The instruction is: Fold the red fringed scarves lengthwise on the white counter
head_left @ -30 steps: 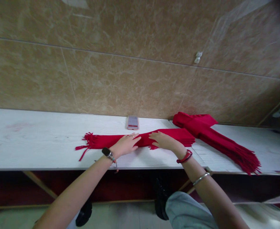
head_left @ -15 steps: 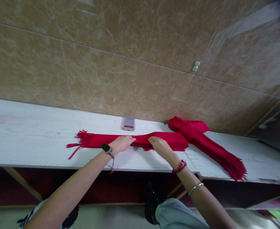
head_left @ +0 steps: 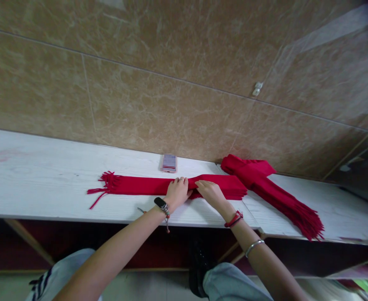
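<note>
A long red scarf [head_left: 140, 185] lies folded on the white surface, its loose fringe at the left end and thicker layers at the right. My left hand [head_left: 177, 193], with a black band on its wrist, is closed around the scarf's middle. Just right of it, my right hand [head_left: 209, 193] pinches the cloth where the thicker layers begin. The two hands are close together, a small gap between them. The scarf parts under my palms are hidden.
A second red scarf [head_left: 281, 194] lies bent with its fringe toward the front edge on the right. Behind my left hand, a phone [head_left: 169, 163] rests near the tiled wall [head_left: 159, 100]. Dark shelf openings are below the white counter [head_left: 46, 179].
My left hand has slid right along the scarf, closer to my right hand, and its fingers have curled round the cloth. My right hand has barely moved.
</note>
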`<state>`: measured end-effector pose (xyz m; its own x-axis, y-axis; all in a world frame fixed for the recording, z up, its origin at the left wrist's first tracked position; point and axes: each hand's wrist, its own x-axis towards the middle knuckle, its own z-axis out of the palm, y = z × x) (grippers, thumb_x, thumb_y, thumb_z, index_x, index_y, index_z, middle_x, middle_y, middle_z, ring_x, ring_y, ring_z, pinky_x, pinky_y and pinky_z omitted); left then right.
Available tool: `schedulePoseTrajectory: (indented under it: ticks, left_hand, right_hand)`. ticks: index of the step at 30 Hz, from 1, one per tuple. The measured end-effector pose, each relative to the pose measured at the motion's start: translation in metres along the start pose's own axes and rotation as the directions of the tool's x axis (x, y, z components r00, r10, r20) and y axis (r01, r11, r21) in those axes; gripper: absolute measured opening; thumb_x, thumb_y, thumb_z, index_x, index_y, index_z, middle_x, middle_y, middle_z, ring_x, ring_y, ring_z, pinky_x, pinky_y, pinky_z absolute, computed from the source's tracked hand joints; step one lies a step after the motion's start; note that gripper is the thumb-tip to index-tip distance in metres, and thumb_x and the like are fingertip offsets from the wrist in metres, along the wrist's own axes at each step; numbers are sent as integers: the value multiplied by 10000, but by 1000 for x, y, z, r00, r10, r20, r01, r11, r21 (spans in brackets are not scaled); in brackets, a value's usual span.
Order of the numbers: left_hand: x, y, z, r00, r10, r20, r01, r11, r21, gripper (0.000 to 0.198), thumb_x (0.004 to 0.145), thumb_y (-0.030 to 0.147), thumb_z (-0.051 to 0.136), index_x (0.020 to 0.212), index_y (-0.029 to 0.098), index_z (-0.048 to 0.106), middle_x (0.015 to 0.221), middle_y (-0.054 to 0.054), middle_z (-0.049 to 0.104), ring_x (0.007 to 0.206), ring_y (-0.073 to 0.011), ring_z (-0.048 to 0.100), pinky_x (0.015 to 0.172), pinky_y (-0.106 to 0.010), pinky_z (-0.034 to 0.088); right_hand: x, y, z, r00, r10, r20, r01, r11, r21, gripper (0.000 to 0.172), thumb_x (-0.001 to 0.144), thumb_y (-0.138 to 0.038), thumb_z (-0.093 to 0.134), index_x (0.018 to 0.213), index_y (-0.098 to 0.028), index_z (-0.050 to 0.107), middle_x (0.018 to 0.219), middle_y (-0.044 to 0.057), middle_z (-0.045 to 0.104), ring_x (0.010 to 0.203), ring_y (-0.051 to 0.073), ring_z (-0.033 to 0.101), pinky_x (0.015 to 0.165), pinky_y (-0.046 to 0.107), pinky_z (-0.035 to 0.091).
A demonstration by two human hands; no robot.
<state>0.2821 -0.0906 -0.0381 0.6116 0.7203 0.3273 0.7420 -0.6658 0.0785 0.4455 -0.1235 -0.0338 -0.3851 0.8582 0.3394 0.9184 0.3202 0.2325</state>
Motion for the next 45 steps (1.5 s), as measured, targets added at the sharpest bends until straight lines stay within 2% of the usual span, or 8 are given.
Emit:
schedulePoseTrajectory:
  ticks: [6,9,14,20,25,29,36,45]
  left_hand:
    - [11,1,-5,998,-35,44,32,998,58,267,866,47,368,1080,124,509,1129,-144,516,957,-212,576,716,-279,470]
    - [14,-4,-13,998,51,44,-54,996,67,271,875,32,334,1026,128,539,1067,-124,557,901,-190,601,699,-259,472]
    - [14,-16,-22,977,212,35,-215,968,126,228,855,36,388,968,113,571,910,-111,630,859,-206,624,699,-285,482]
    - [9,-19,-18,964,255,81,-266,947,179,186,845,49,422,907,99,591,851,-121,657,798,-231,645,651,-304,490]
    - [6,-21,-17,964,252,81,-264,945,192,192,848,47,420,954,101,570,820,-122,662,785,-234,650,645,-307,490]
    - [5,-20,-20,972,228,60,-236,952,193,213,851,48,398,993,110,545,832,-115,663,769,-235,652,625,-306,492]
    - [11,-13,-36,986,155,67,-164,972,170,292,814,8,381,1060,119,493,795,-102,660,776,-238,653,619,-296,488]
    - [19,-11,-53,993,103,59,-111,982,154,241,873,72,343,1066,133,475,807,-104,634,817,-227,640,660,-298,483]
  right_hand:
    - [-2,6,7,996,-4,-84,8,999,47,252,808,-59,438,1004,-144,572,1004,102,626,937,198,575,833,310,457]
    - [-2,7,7,990,59,-130,-48,995,90,328,758,-20,443,1042,-153,541,1035,101,584,961,201,541,802,300,466]
    - [-2,7,7,981,151,-124,-129,977,169,278,768,1,409,955,-140,558,906,93,598,841,193,555,745,297,472]
    - [-4,11,15,983,127,-134,-99,975,201,215,826,-48,412,895,-120,602,860,102,639,783,189,595,720,301,492]
    - [-7,15,20,974,92,-208,-40,969,242,270,840,-61,401,1015,-117,598,949,125,660,865,201,618,782,333,502]
    - [-7,20,8,967,100,-236,-22,948,316,336,820,-105,479,1150,-143,531,1062,120,620,967,211,589,835,355,487]
    - [-14,39,-16,969,152,-195,-80,938,336,176,790,-142,544,954,-173,598,910,74,609,846,197,593,780,345,483]
    - [-27,56,-12,986,127,-111,-96,963,253,266,780,-108,504,1015,-201,588,949,58,613,861,185,580,766,326,470]
